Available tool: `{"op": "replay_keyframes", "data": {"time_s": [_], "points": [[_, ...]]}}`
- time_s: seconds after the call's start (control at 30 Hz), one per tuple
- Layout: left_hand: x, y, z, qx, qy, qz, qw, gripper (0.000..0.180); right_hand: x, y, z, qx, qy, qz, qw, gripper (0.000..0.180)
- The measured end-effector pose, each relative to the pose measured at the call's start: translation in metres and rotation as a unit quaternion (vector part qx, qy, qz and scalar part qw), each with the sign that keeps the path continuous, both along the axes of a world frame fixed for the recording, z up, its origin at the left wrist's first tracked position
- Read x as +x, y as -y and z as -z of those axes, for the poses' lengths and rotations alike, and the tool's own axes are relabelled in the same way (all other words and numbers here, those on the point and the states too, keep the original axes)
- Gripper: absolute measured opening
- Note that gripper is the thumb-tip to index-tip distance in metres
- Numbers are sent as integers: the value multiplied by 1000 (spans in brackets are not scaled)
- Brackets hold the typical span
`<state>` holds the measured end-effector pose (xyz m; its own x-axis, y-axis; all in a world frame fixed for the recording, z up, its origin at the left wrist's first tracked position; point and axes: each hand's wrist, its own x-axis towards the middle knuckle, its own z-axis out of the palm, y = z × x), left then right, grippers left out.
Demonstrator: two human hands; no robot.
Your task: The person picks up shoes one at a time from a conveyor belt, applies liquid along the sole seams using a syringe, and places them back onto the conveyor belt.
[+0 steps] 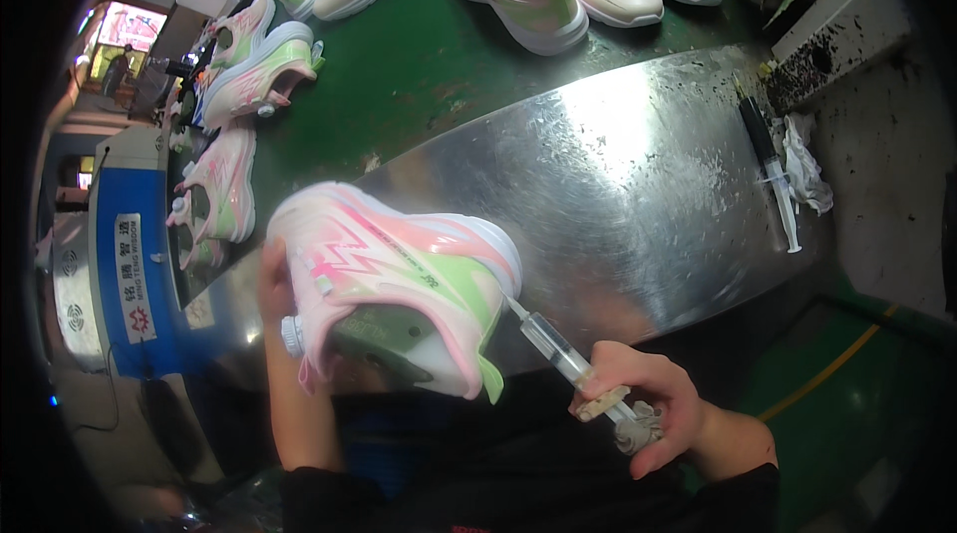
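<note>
A pink, white and green sneaker [399, 234] is tilted on its side over the metal plate, its opening facing me. Behind its toe end, my left hand [273, 279] is closed on it, with most of the fingers hidden by the shoe. My right hand [648, 393] grips a clear syringe [554, 346], fingers wrapped around its flange and plunger end. The syringe's tip meets the seam between the green heel and the white sole, or lies very close to it. Something pale and crumpled, like dried glue or tissue, clings around the plunger end.
A shiny metal plate [598, 194] lies on the green bench [399, 84]. Several similar sneakers [234, 179] line the left and far sides. At the right are a second syringe with a black barrel [760, 134] and crumpled white tissue [805, 164]. A blue and white machine [130, 264] stands left.
</note>
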<state>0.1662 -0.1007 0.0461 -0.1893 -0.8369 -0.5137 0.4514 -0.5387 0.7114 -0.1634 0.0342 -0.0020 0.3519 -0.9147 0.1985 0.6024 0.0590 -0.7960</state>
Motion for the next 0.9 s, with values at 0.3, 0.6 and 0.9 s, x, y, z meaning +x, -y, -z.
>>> {"op": "replay_keyframes", "data": {"time_s": [0.3,0.6,0.9], "points": [[52,-42,6,-237,371,130,889,49,11,14,-5,-51,-81,17,995,59],[40,-94,-11,-59,221,-3,974,50,23,9,-9,-40,-101,2,994,60],[30,-144,-5,19,72,-25,997,71,27,2,-20,-34,-129,-2,991,60]]}}
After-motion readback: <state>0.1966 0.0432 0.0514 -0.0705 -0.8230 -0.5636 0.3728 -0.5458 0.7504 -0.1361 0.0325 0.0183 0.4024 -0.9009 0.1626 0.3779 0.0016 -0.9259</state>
